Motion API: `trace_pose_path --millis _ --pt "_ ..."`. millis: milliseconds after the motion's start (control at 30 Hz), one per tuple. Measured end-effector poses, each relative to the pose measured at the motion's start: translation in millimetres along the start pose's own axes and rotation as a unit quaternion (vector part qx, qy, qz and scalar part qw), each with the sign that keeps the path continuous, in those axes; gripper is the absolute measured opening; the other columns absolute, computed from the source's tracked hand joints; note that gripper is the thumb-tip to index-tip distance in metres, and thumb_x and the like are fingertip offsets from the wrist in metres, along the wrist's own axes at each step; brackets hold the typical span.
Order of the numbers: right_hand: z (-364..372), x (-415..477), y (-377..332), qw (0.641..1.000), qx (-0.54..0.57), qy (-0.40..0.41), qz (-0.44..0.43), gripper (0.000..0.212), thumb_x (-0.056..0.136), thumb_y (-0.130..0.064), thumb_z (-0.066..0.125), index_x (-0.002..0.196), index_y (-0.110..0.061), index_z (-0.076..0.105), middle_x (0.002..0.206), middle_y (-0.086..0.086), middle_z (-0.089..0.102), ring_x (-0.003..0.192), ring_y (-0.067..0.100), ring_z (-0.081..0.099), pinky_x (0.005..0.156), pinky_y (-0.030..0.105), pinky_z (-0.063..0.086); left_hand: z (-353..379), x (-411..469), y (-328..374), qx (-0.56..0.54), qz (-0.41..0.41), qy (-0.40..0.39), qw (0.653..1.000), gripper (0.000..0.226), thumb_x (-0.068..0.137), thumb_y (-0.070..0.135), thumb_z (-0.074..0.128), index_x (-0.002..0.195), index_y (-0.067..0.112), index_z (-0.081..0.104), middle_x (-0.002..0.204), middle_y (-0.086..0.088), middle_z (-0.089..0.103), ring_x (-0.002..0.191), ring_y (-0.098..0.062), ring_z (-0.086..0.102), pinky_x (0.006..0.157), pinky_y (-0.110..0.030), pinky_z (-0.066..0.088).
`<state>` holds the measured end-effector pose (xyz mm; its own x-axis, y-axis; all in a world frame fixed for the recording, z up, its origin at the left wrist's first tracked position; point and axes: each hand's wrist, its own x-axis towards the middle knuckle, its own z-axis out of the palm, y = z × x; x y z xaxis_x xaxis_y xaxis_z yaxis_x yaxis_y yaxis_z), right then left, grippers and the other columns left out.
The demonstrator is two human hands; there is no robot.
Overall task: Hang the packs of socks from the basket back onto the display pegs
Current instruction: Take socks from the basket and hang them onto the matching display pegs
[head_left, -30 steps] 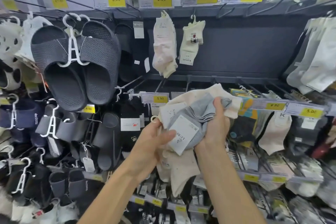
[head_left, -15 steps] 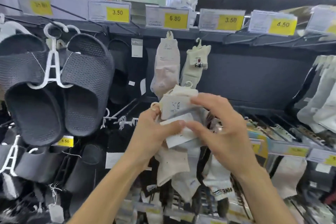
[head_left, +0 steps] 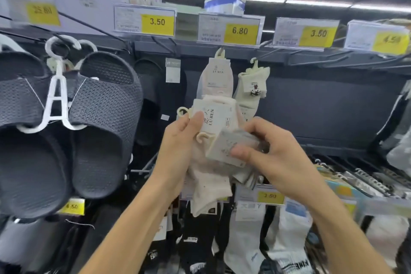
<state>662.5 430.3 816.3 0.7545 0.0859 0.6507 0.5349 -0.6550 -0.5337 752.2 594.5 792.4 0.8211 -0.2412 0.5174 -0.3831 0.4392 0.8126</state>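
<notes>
Head view: I am pinching the cream pack at centre between my left hand thumb and fingers, while my right hand is pinching the grey pack at its 4 o'clock. I am judging it wisest to separate them, turning one hook upward before reaching toward the hung pack at 12 o'clock.

**Two sock packs held before the upper pegs**

The left hand holds the first sock pack in front of the display. It overlaps the bottom of a hung sock pack on the peg under the 6.80 price tag. Just to its right and lower, touching it, the second sock pack sits in the right hand. A neighbouring pack hangs on the next peg rightward. A pair of slippers hangs at far left, and a carton stands on the top shelf above the tags.
</notes>
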Motion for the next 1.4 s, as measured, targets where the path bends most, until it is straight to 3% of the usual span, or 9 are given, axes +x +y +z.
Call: trace_pose_path --millis 133,200,433,600,733,867,967,1067,1400 --pt "-13 18 4 0.995 0.083 0.041 -0.029 0.022 0.085 -0.016 0.074 0.092 -0.034 0.065 0.092 -0.009 0.072 0.079 0.000 0.067 0.067 0.015 0.054 -13 14 0 0.075 0.026 -0.017 0.997 0.030 0.095 0.043 0.055 0.095 0.022 0.077 0.101 -0.007 0.078 0.094 -0.026 0.074 0.079 -0.039 0.059" --pt "-6 30 8 0.996 0.071 0.044 -0.024 0.028 0.085 -0.017 0.074 0.100 -0.039 0.066 0.098 -0.016 0.072 0.088 0.000 0.068 0.074 0.017 0.055 -14 18 0 0.094 0.045 -0.063 0.993 0.035 0.098 0.043 0.049 0.101 0.022 0.077 0.103 -0.007 0.078 0.097 -0.025 0.074 0.081 -0.033 0.060" --pt "13 52 24 0.998 -0.008 0.063 -0.023 0.048 0.085 -0.022 0.075 0.130 -0.032 0.062 0.103 -0.010 0.058 0.098 0.003 0.057 0.086 0.021 0.049 -16 36 7 0.211 0.108 -0.092 0.967 0.054 0.097 0.057 0.038 0.090 0.019 0.075 0.085 0.000 0.076 0.074 -0.011 0.069 0.069 -0.029 0.053" --pt "18 62 24 0.998 -0.050 0.027 -0.032 0.032 0.080 -0.019 0.078 0.103 -0.034 0.061 0.099 -0.018 0.064 0.091 -0.007 0.057 0.075 0.006 0.043 -16 45 5 0.213 0.138 -0.086 0.963 0.047 0.099 0.053 0.039 0.103 0.023 0.075 0.100 -0.005 0.077 0.092 -0.023 0.073 0.079 -0.040 0.057" --pt "11 78 37 0.992 0.077 0.097 0.031 0.030 0.084 -0.013 0.075 0.099 -0.032 0.057 0.097 -0.012 0.071 0.087 -0.003 0.066 0.069 0.016 0.054 -30 51 1 0.232 0.161 0.026 0.959 0.037 0.101 0.044 0.042 0.083 0.031 0.071 0.090 0.006 0.073 0.081 -0.007 0.065 0.070 -0.025 0.048" --pt "1 112 51 0.971 0.135 0.192 0.051 0.041 0.092 -0.011 0.067 0.129 -0.021 0.054 0.109 -0.006 0.069 0.092 0.003 0.067 0.071 0.016 0.056 -44 51 -8 0.266 0.160 0.025 0.950 0.027 0.102 0.018 0.050 0.104 0.040 0.065 0.106 0.023 0.067 0.098 0.005 0.062 0.078 -0.008 0.046" --pt "3 140 50 0.967 0.155 0.196 0.040 0.051 0.096 -0.011 0.060 0.143 -0.025 0.046 0.121 -0.009 0.066 0.099 -0.001 0.067 0.082 0.020 0.058 -43 50 -13 0.204 0.157 0.003 0.966 0.043 0.100 0.007 0.053 0.130 0.038 0.056 0.129 0.018 0.063 0.121 -0.006 0.060 0.101 -0.031 0.051" --pt "7 163 47 0.974 0.124 0.188 0.031 0.059 0.097 -0.013 0.059 0.150 -0.024 0.036 0.138 -0.004 0.055 0.115 0.009 0.060 0.096 0.030 0.054 -40 49 -14 0.162 0.139 -0.005 0.977 0.058 0.098 0.011 0.057 0.142 0.045 0.042 0.144 0.012 0.056 0.130 -0.017 0.056 0.106 -0.051 0.047" --pt "12 184 69 0.991 0.031 0.128 0.003 0.071 0.099 -0.011 0.055 0.157 -0.017 0.015 0.141 -0.009 0.046 0.120 0.006 0.050 0.106 0.031 0.046 -37 50 -15 0.179 0.126 0.005 0.976 0.039 0.091 0.018 0.058 0.125 0.039 0.057 0.120 0.012 0.070 0.113 -0.008 0.065 0.098 -0.040 0.054"
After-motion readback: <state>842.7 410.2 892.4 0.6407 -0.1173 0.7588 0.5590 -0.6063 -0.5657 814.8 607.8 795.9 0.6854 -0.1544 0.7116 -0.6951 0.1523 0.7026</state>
